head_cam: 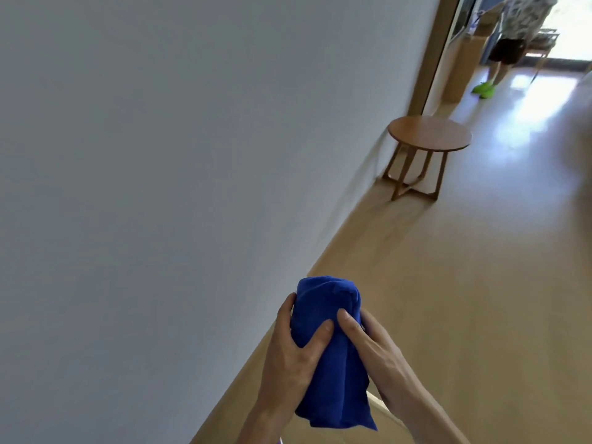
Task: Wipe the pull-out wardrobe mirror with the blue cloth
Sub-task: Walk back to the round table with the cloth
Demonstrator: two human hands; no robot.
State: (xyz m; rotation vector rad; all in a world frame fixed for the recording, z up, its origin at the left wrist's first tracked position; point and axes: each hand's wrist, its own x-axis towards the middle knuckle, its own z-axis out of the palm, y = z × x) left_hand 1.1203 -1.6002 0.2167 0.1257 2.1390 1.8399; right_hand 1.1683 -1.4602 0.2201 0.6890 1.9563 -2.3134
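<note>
Both sets of fingers [320,334] are clamped on the blue cloth [333,363]: the left hand [288,354] curls round its left side, the right hand [374,357] round its right, and the two thumbs press into its front, almost touching. The cloth is deep blue, soft and bunched into an upright roll, with its loose end hanging below the hands. Left of the cloth rises a plain pale wall [160,155]; beneath and right of it runs a light wooden floor [464,283]. Well beyond the cloth a round wooden table [429,133] stands against the wall. Farther still, a person [512,43] in green shoes [483,89] stands near a doorway.
</note>
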